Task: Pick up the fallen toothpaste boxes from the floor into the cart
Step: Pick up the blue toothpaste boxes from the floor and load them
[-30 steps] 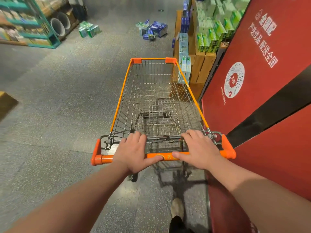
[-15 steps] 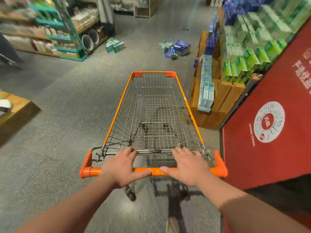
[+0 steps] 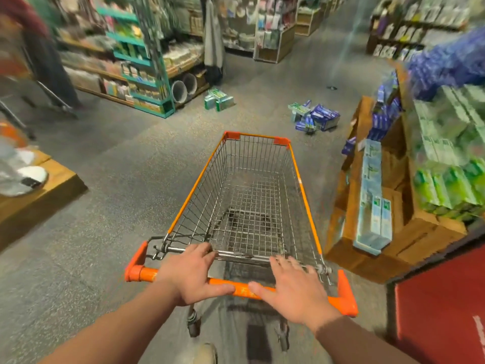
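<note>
- The left hand (image 3: 193,275) rests palm-down on the orange handle (image 3: 147,274) of a wire shopping cart (image 3: 302,185). Its fingers are stretched forward and loose, and their tips reach the metal bar (image 3: 244,256) at the back of the basket. The thumb lies along the handle.
- The right hand (image 3: 292,287) lies the same way on the right half of the handle, with its fingers spread and relaxed and its thumb pointing inward along the bar. Neither hand is clenched or curled round anything.
- The cart stands on the speckled grey floor (image 3: 118,179), its front edge pointing away from the person.
- A heap of blue toothpaste boxes (image 3: 316,119) lies on the floor beyond the cart's front right corner, near the end of the wooden crate display (image 3: 420,240).
- A smaller cluster of green toothpaste boxes (image 3: 219,99) lies on the floor farther off, ahead and slightly left of the cart's front edge, at the foot of a teal shelf unit (image 3: 157,82).
- The crate display runs along the cart's right side. Light-blue boxes (image 3: 372,195) are stacked on its lower step and blurred green packs (image 3: 446,185) above them.
- A red panel (image 3: 441,311) fills the lower right corner.
- A low wooden platform (image 3: 52,185) sits at the left edge.
- The toe of a shoe (image 3: 208,353) shows under the handle.
</note>
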`<action>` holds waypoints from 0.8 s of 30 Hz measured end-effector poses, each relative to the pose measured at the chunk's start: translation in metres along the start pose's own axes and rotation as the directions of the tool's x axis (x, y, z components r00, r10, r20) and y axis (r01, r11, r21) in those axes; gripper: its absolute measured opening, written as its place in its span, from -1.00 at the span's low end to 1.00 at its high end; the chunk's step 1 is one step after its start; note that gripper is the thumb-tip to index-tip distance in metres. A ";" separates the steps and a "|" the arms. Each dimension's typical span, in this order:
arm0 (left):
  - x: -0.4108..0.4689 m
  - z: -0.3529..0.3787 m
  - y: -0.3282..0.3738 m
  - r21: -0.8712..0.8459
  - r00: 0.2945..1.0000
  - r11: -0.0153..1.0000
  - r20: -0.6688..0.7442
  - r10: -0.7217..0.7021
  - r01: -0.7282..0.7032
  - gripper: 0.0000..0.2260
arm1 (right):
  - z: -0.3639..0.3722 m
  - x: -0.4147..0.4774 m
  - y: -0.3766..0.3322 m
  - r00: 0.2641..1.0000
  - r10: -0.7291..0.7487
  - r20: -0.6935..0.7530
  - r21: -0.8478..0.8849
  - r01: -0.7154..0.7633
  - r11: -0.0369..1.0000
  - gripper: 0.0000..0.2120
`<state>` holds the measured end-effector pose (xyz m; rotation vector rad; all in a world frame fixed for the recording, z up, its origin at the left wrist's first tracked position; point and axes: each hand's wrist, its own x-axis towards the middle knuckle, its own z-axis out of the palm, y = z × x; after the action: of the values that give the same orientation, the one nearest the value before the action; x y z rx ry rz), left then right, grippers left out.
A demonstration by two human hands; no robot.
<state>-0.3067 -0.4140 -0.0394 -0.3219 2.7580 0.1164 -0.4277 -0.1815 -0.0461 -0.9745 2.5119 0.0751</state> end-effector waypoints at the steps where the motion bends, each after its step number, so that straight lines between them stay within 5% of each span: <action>1: 0.016 -0.009 -0.012 -0.003 1.000 1.000 -0.005 0.008 -0.008 0.16 | -0.009 0.020 -0.003 1.000 0.004 -0.005 -0.005 -0.004 1.000 0.16; 12: 0.211 -0.086 -0.151 0.075 0.997 0.995 -0.012 0.070 -0.069 0.15 | -0.111 0.245 -0.034 0.996 0.049 0.080 0.011 -0.050 0.999 0.29; 16: 0.284 -0.113 -0.190 0.060 0.996 0.994 0.000 0.090 -0.090 0.22 | -0.150 0.323 -0.031 0.995 0.021 0.092 0.029 -0.024 0.999 0.15; 24: 0.450 -0.177 -0.259 0.037 0.998 0.997 0.002 0.063 -0.063 0.05 | -0.230 0.496 -0.006 0.997 0.006 0.078 0.084 -0.013 0.996 0.17</action>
<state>-0.7149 -0.7807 -0.0475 -0.2246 2.7666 0.0815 -0.8358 -0.5449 -0.0472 -0.9081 2.4282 0.0095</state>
